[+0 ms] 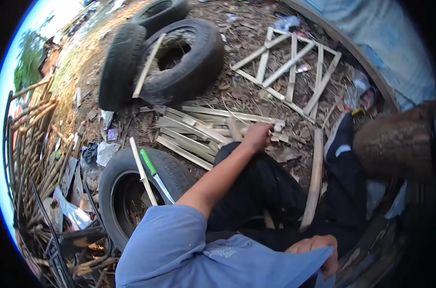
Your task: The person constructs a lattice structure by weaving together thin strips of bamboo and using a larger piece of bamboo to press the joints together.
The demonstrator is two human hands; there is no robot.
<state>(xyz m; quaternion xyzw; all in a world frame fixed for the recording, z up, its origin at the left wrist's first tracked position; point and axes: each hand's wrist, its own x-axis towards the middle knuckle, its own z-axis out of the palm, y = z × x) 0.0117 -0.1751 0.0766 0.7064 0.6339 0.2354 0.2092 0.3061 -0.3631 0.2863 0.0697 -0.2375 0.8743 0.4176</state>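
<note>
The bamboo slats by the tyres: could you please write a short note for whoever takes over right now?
Left hand: reaching into the pile of slats, closed over one end.
Right hand: resting on the blue shirt hem, holding nothing visible.
Green-handled knife: lying on the near tyre.
Lattice frame: assembled, lying on the ground beyond the pile.
Left: many loose slats unused.

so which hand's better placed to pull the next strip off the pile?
Left, probably. The left hand is already on the pile of split bamboo strips, while the right hand rests back at the blue shirt hem.
</note>
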